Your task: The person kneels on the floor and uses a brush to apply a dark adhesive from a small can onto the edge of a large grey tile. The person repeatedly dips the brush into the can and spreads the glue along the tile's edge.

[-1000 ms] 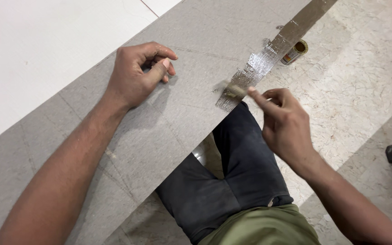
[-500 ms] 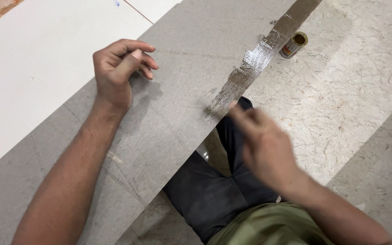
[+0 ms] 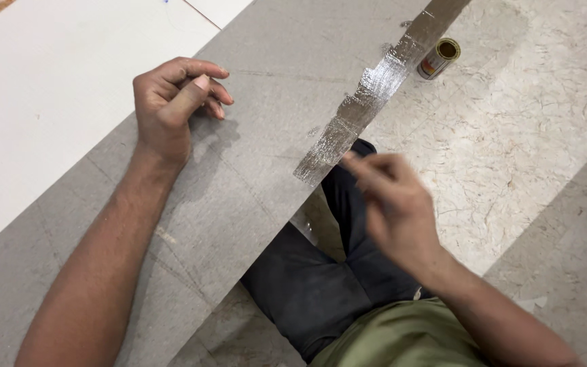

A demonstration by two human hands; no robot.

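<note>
one grey slab [image 3: 253, 177], laid slantwise across the lap, with one glossy wet strip [image 3: 368, 102] running along its near edge. one small can [image 3: 439, 58] on its side on the marble floor [image 3: 531, 156], just past that edge. left hand [image 3: 171, 109] loosely curled, resting on the slab, gripping nothing. right hand [image 3: 392, 197] blurred (grip impossible to tell), fingertips at the strip's lower end. bare slab between the hands.

Small labelled can [image 3: 438, 58] (red, yellow, white) lying on floor
</note>
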